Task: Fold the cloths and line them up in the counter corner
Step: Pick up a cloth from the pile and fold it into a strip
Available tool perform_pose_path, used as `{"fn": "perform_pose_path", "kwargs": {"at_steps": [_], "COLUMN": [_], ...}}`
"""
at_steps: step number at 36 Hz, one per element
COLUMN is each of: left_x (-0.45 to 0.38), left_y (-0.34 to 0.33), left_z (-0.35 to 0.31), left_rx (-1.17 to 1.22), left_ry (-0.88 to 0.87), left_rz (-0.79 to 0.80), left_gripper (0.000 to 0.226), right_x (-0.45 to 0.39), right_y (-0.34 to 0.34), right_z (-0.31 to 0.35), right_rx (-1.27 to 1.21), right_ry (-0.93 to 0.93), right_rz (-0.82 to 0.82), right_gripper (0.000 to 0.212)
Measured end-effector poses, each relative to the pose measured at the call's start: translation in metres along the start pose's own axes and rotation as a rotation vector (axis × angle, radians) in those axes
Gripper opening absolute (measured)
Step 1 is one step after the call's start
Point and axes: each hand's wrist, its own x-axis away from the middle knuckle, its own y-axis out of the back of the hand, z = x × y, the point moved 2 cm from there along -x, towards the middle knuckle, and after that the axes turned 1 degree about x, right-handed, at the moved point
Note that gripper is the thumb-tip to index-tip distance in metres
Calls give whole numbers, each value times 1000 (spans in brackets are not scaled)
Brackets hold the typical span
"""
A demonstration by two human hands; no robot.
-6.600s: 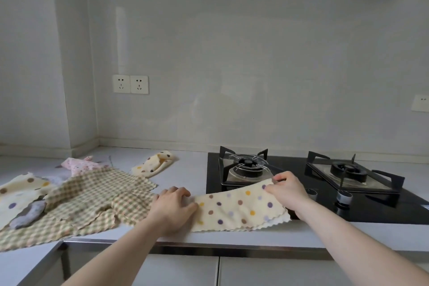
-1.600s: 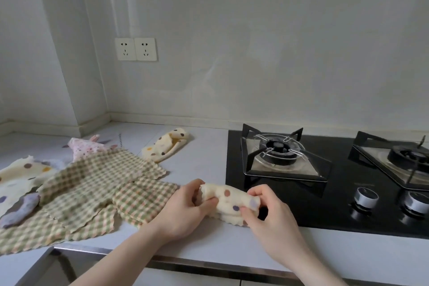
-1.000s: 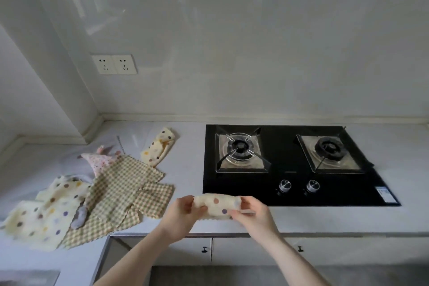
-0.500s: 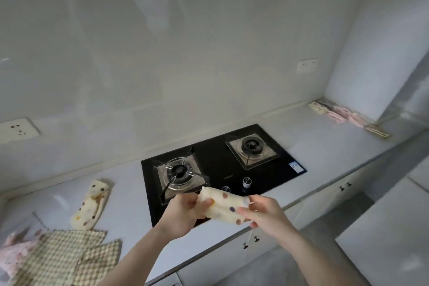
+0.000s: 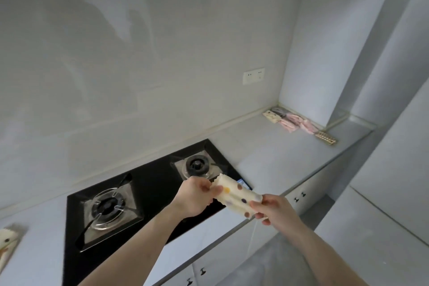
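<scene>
Fingers point(image 5: 214, 189) of left hand point(image 5: 193, 195) and right hand point(image 5: 272, 210) pinch opposite ends of folded cloth point(image 5: 236, 196), airborne above stove point(image 5: 139, 195). Keep both pinches tight; lay it beside row point(image 5: 294, 122) in table point(image 5: 267, 151) corner.

I note a dotted cloth point(image 5: 7, 242) at nine o'clock, cut off by the frame's left edge. Folded cloths point(image 5: 294, 121) in the table corner at two o'clock are too small to count. The hob point(image 5: 148, 183) front is hidden behind both forearms.
</scene>
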Motion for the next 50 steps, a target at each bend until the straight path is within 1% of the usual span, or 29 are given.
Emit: {"fn": "perform_pose_path", "kwargs": {"at_steps": [3, 6, 10, 18, 23, 25, 28, 30, 33, 36, 40, 44, 47, 50], "left_x": [-29, -54, -87, -170, -230, -254, -292, -315, -344, -366, -395, -419, -432, -444], "left_y": [-29, -51, -69, -80, -93, -100, -110, -115, -124, -131, -133, -136, -140, -145], "left_z": [-28, -51, -75, -98, -107, -110, -114, -118, -122, -125, -132, -134, -137, -142], "left_rx": [-27, -37, -46, -93, -102, -125, -162, -180, -226, -265, -278, -285, -287, -278], "left_ry": [21, 21, 12, 13, 17, 23, 36, 60, 67, 75, 43, 60, 89, 120], "left_rz": [-67, -92, -85, -143, -110, -97, -34, 11, 55, 82, 64, 36, 12, -10], "left_gripper": [45, 45, 29, 13, 10, 10, 11, 12, 13, 5, 5, 8, 9, 7], "right_x": [-20, -41, -73, -145, -204, -223, -245, -264, -288, -310, -351, -394, -427, -461], "right_y": [46, 83, 119, 168, 195, 209, 231, 247, 269, 292, 317, 331, 343, 356], "right_z": [-5, -7, -8, -23, -42, -48, -58, -67, -85, -92, -100, -111, -118, -126], "right_rx": [-17, -44, -102, -199, -131, -98, -97, -162, -352, -412, -457, -501, -491, -466], "right_ry": [-31, -55, -67, -159, -252, -299, -353, -370, -434, -494, -532, -571, -630, -657], "right_rz": [-4, -26, -52, -148, -245, -269, -287, -335, -430, -444, -465, -496, -484, -474], "right_gripper": [11, 10, 10, 10, 12, 17, 15, 16, 21, 23, 24, 29, 36, 31]}}
